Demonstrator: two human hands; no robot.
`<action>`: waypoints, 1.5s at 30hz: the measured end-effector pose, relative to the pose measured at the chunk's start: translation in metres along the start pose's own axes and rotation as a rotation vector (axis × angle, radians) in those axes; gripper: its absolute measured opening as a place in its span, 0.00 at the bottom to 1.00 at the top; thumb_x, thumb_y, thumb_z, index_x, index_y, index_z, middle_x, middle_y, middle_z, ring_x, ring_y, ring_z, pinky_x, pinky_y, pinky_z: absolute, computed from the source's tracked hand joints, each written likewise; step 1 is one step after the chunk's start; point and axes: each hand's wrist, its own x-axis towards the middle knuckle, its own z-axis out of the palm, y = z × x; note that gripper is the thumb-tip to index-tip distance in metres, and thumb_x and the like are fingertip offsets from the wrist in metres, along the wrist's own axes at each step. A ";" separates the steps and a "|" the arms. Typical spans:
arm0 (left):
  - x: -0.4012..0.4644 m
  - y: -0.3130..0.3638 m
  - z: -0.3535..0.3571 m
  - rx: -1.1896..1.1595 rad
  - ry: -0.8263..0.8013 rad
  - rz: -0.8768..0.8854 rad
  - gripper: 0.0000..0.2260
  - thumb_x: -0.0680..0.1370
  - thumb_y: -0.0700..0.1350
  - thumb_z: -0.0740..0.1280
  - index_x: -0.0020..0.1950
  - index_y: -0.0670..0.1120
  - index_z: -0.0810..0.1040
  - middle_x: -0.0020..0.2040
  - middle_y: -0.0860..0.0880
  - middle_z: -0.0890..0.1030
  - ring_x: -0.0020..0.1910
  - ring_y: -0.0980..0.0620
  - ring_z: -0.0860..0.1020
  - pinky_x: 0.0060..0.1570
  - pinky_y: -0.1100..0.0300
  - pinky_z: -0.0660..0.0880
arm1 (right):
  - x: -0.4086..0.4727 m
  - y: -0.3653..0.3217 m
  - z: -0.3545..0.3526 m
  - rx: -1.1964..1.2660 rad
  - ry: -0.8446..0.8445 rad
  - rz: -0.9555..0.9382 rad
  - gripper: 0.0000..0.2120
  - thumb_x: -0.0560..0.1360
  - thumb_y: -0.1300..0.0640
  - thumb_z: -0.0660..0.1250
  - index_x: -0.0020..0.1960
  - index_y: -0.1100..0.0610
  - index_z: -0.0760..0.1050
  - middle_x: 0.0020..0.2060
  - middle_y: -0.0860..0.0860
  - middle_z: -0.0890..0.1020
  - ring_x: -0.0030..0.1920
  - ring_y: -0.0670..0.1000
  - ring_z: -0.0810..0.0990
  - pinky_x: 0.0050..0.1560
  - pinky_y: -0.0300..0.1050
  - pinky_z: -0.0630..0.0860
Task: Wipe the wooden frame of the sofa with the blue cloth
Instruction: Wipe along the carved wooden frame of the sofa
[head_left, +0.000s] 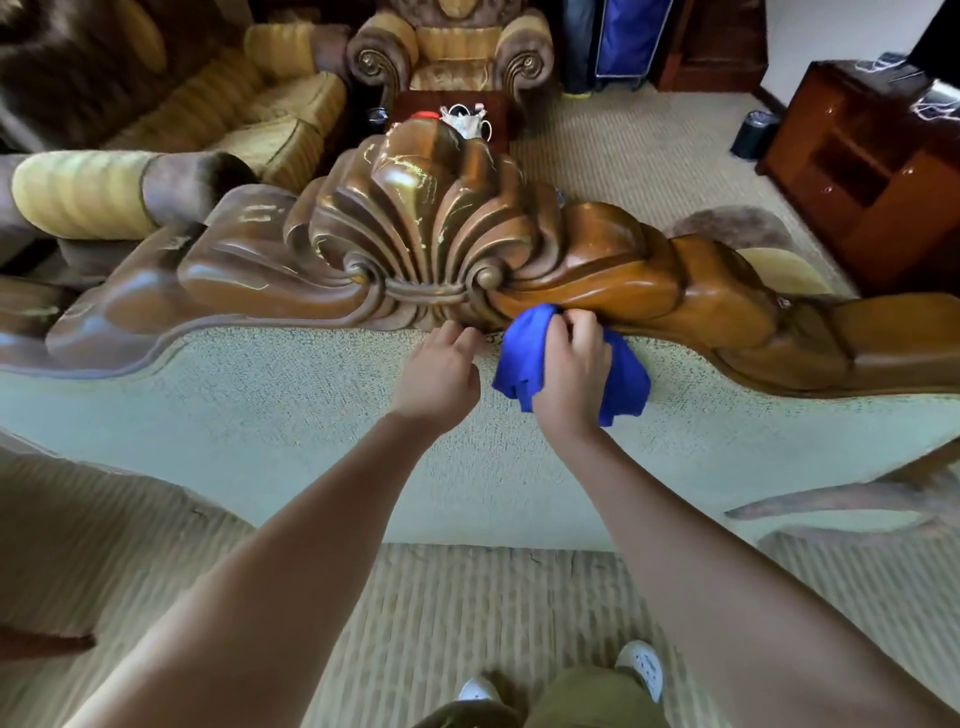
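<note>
Blue cloth (524, 358), soft and bunched, sits pinched in my right hand (574, 371), pressed to the lower edge of the wooden frame (623, 270) just right of the carved shell. My left hand (439, 371) hovers beside it, fingers loosely curled, holding nothing. I reckon the cloth moulds into those grooves if gripped by its bunched middle.

One carved wooden frame (426, 244) tops the back of the nearest sofa. One blue cloth (524, 353) lies against that frame's lower edge. Two hands are there, the left hand (436, 374) and the right hand (574, 364). One armchair (449, 47) stands beyond, one striped sofa (218, 104) at the left, one wooden cabinet (862, 156) at the right, and two white shoes (641, 667) below.
</note>
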 end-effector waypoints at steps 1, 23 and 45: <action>0.002 0.000 -0.001 -0.017 -0.002 -0.018 0.13 0.70 0.34 0.60 0.53 0.39 0.75 0.51 0.39 0.75 0.50 0.37 0.74 0.48 0.47 0.71 | -0.001 -0.012 0.005 0.024 -0.004 -0.007 0.20 0.63 0.71 0.70 0.53 0.64 0.72 0.52 0.62 0.73 0.53 0.61 0.70 0.49 0.49 0.58; 0.041 0.066 -0.026 -0.154 0.343 0.344 0.15 0.71 0.40 0.57 0.52 0.35 0.77 0.43 0.39 0.75 0.39 0.41 0.73 0.26 0.51 0.72 | 0.037 -0.021 -0.069 0.300 0.355 0.005 0.15 0.66 0.66 0.70 0.51 0.62 0.74 0.49 0.55 0.75 0.51 0.55 0.73 0.50 0.51 0.72; 0.132 0.119 -0.065 0.388 0.240 0.086 0.15 0.73 0.38 0.54 0.52 0.38 0.76 0.48 0.39 0.77 0.49 0.38 0.74 0.51 0.51 0.66 | 0.145 0.010 -0.078 -0.172 -0.270 -0.072 0.16 0.79 0.53 0.54 0.64 0.54 0.71 0.63 0.52 0.73 0.67 0.57 0.64 0.64 0.54 0.61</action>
